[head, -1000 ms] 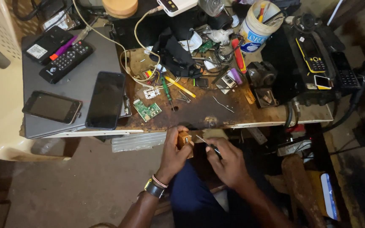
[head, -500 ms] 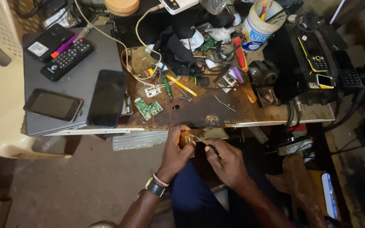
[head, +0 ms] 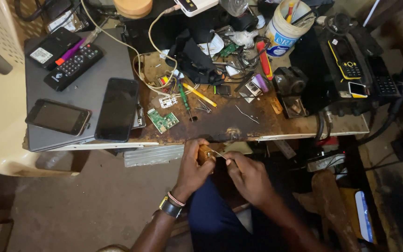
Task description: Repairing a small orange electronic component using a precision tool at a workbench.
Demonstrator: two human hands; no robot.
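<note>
Change: both my hands have slid a touch left along the bench edge since half a second ago; grip on the part unchanged, phones and boards on the bench lie as before.
Left hand [head: 196, 164]: fingers curled tight around a small orange-brown part [head: 204, 152], thumb on top. Closed hold, no gap showing.
Right hand [head: 247, 176]: fingers pinched shut on a thin metal tool [head: 219, 154], tip touching the part. Blurred, so I can't tell the tool's kind.
Part location: just below the front edge of the workbench [head: 239, 125], in front of it, not on it; near the middle of that edge.
Wrist: dark watch [head: 170, 206] and a bead band on my left wrist, well below the bench edge.
On bench, near front edge: green circuit board [head: 163, 120], up-left of my left hand, apart from it.
On bench, left end: grey laptop [head: 71, 93], lid shut, with a black phone [head: 116, 109] and a smaller phone [head: 58, 116] lying flat on it, side by side; black remote [head: 73, 66] further back on the lid.
On bench, middle: yellow-handled screwdriver [head: 199, 94] among loose wires.
On bench, back right: white tub [head: 281, 31] holding tools.
</note>
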